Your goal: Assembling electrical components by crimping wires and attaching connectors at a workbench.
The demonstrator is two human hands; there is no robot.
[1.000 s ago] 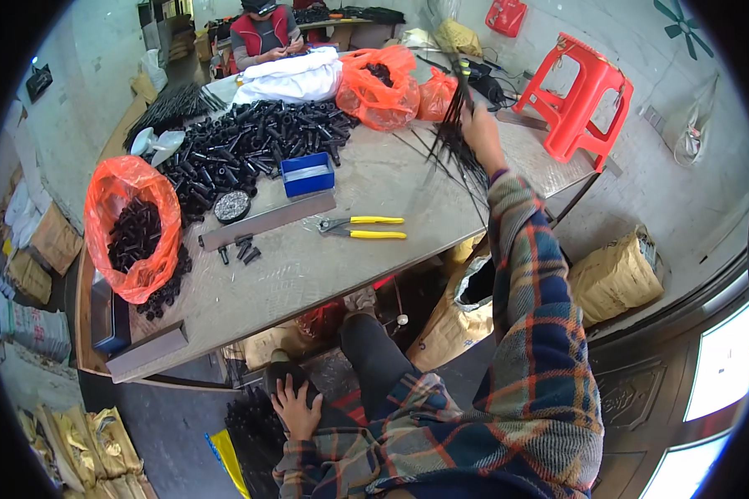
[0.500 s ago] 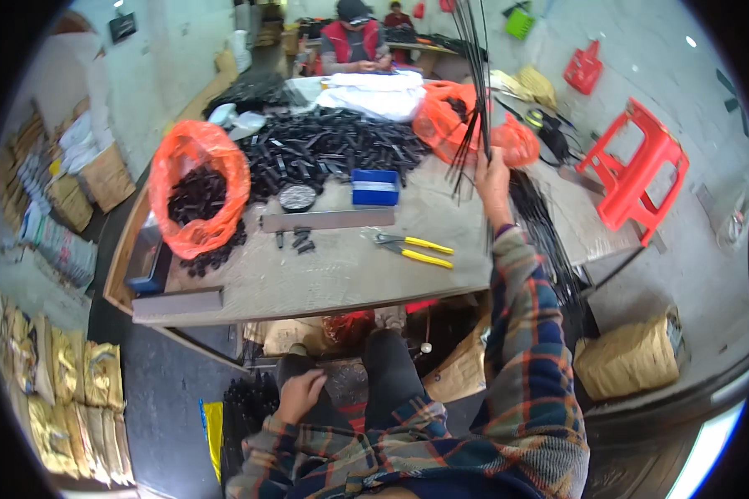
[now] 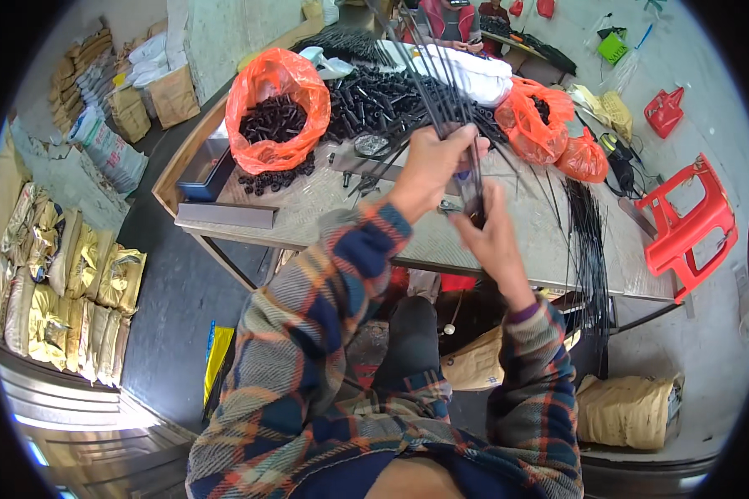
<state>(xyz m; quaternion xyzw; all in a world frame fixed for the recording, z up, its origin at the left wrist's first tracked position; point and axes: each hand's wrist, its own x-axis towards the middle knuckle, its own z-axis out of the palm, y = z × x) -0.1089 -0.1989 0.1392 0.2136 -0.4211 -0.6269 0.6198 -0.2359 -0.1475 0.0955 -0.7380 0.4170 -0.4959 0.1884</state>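
Note:
My left hand (image 3: 431, 166) is closed around a bundle of long thin black rods (image 3: 429, 91), held upright and slanting over the table. Slightly blurred, my right hand (image 3: 498, 241) is at the bundle's lower end, with the thumb on one side and the fingers on the other. Under and behind my hands lie a grey metal bar (image 3: 359, 165) and a few small black pieces (image 3: 364, 185). The pliers seen earlier are mostly hidden by my hands. More thin black rods (image 3: 588, 249) hang over the table's front edge on the right.
A heap of black tubular pieces (image 3: 383, 98) covers the table's back. An orange bag (image 3: 312, 125) of black pieces stands left, other orange bags (image 3: 537, 137) right. A red stool (image 3: 691, 220) rests at the right end. A person (image 3: 449, 21) sits beyond the table.
My left hand has risen from my lap and grasped the rods. The bundle has come from the right toward the middle, and my right hand has shifted down to its lower end. The view has turned.

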